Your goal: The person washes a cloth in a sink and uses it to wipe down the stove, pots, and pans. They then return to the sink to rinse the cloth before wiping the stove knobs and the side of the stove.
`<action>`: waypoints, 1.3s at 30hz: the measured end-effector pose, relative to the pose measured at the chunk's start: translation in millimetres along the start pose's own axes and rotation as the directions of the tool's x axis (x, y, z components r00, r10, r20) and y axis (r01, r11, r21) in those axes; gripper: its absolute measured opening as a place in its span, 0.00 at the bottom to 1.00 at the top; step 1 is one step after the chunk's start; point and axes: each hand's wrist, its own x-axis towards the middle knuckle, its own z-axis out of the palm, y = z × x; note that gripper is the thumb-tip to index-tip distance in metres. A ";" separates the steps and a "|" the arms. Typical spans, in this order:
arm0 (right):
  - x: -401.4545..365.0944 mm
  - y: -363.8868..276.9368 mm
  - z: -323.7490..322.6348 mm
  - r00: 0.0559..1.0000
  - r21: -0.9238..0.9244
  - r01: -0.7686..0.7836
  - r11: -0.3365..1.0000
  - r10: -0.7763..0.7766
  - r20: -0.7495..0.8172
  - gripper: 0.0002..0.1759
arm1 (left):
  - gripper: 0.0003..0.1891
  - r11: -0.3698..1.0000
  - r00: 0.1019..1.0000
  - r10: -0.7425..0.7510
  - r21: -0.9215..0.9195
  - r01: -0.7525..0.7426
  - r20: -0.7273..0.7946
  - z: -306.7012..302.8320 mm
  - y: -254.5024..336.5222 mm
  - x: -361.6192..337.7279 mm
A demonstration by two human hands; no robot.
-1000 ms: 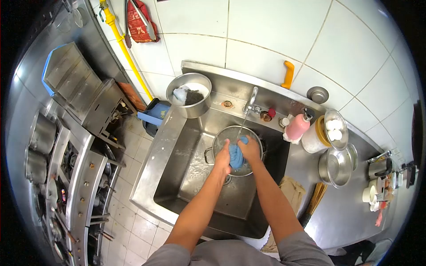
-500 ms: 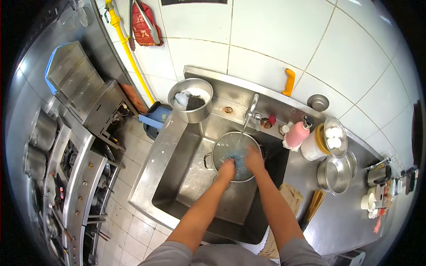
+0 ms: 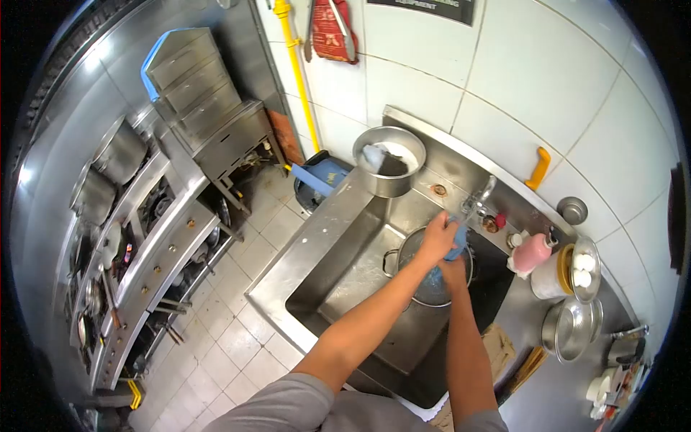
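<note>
My left hand (image 3: pixel 437 239) is closed on a wet-looking blue cloth (image 3: pixel 458 243), lifted over a round metal pot (image 3: pixel 430 294) in the sink. Just below it, my right hand (image 3: pixel 452 272) grips the cloth's lower part, its fingers partly hidden. The pot stands in the stainless sink basin (image 3: pixel 345 288) with cloudy water in it; a loop handle shows on its left side. Close beyond my hands is the metal faucet (image 3: pixel 486 193).
A steel pot (image 3: pixel 389 186) with a scouring pad and pale cloth sits on the sink's back left corner. At right stand a pink soap bottle (image 3: pixel 531 253), a white tub (image 3: pixel 550 281), metal bowls (image 3: pixel 565 331) and a brush (image 3: pixel 525 371). A stove (image 3: pixel 162 266) lies left.
Both hands have come up out of the pot's water, bringing the blue cloth toward the faucet. The view has turned left, so the sink appears further right.
</note>
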 end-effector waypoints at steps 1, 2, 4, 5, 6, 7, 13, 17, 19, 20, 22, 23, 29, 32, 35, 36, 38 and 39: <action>1.4 -0.3 1.6 0.998 0.042 -0.042 0.998 0.040 0.055 0.36 | 0.08 0.950 0.996 -0.065 -0.303 0.079 0.059 -4.4 16.3 -1.5; -0.7 -8.4 4.7 0.997 0.012 -0.082 0.997 0.081 0.004 0.33 | 0.08 0.950 0.996 -0.066 -0.301 0.079 0.051 -12.2 31.1 -1.3; 12.7 -32.8 -5.3 0.919 0.064 -0.394 0.917 0.393 0.023 0.31 | 0.07 0.907 0.987 0.022 -0.419 0.047 0.157 -35.9 51.1 -0.4; 17.8 -49.6 -9.7 0.744 0.104 -0.667 0.738 0.666 0.050 0.30 | 0.07 0.907 0.988 0.020 -0.418 0.045 0.150 -47.3 49.7 -2.0; 14.5 -77.3 -11.2 0.763 0.169 -0.644 0.746 0.642 0.076 0.28 | 0.07 0.944 0.993 -0.009 -0.326 0.049 0.120 -58.6 43.8 -0.8; 19.5 -71.2 -14.6 0.765 0.169 -0.642 0.748 0.640 0.076 0.28 | 0.08 0.971 0.995 -0.034 -0.233 0.055 0.091 -65.3 33.7 4.1; -7.2 -108.4 -5.0 0.995 0.256 -0.025 0.966 0.001 0.095 0.29 | 0.23 0.933 0.931 -0.351 -0.054 0.357 0.097 -53.3 -76.8 -5.8; -38.4 -117.9 -0.4 0.968 0.132 -0.076 0.988 0.041 0.249 0.29 | 0.28 0.371 0.705 -0.342 -0.600 0.709 0.622 -49.6 -66.0 -9.6; -47.3 -100.5 -3.6 0.980 0.164 -0.119 0.979 0.089 0.178 0.29 | 0.26 0.402 0.658 -0.429 -0.521 0.753 0.619 -46.1 -75.7 -5.2; -37.3 -65.6 -12.3 0.970 0.273 -0.093 0.958 0.025 0.240 0.25 | 0.24 0.435 0.628 -0.522 -0.452 0.778 0.578 -43.2 -81.8 -2.1; -36.0 -64.3 -13.5 0.994 0.496 -0.104 0.862 0.082 0.066 0.23 | 0.22 0.455 0.664 -0.500 -0.484 0.747 0.556 -33.3 -89.0 -1.3; -33.3 -64.0 -11.8 0.983 0.689 -0.073 0.722 0.167 -0.071 0.22 | 0.19 0.471 0.710 -0.478 -0.532 0.704 0.517 -28.5 -92.6 -0.5; -15.1 -48.9 -3.9 0.932 0.905 -0.281 0.321 0.317 0.177 0.22 | 0.36 0.571 0.614 -0.560 -0.278 0.773 0.556 -9.5 -47.6 -5.1; -6.6 -69.0 -5.8 0.973 0.809 -0.184 0.559 0.221 0.069 0.19 | 0.44 0.712 0.634 -0.602 -0.035 0.702 0.485 -19.4 -32.6 -3.9; 7.1 -81.6 0.2 0.991 0.725 -0.006 0.689 0.104 -0.090 0.15 | 0.46 0.755 0.663 -0.541 -0.047 0.654 0.517 -23.3 -22.0 -9.5; 8.3 -88.6 0.3 0.993 0.730 0.015 0.683 0.077 -0.093 0.19 | 0.45 0.712 0.676 -0.503 -0.185 0.677 0.538 -22.1 -19.7 -10.7; 5.9 -111.8 4.8 0.996 0.745 -0.008 0.667 0.069 -0.051 0.18 | 0.41 0.679 0.635 -0.423 -0.238 0.694 0.647 -25.0 -16.7 -13.6; 4.5 -123.5 5.2 0.998 0.762 -0.030 0.646 0.058 -0.010 0.18 | 0.37 0.644 0.589 -0.328 -0.281 0.711 0.738 -26.1 -13.9 -15.5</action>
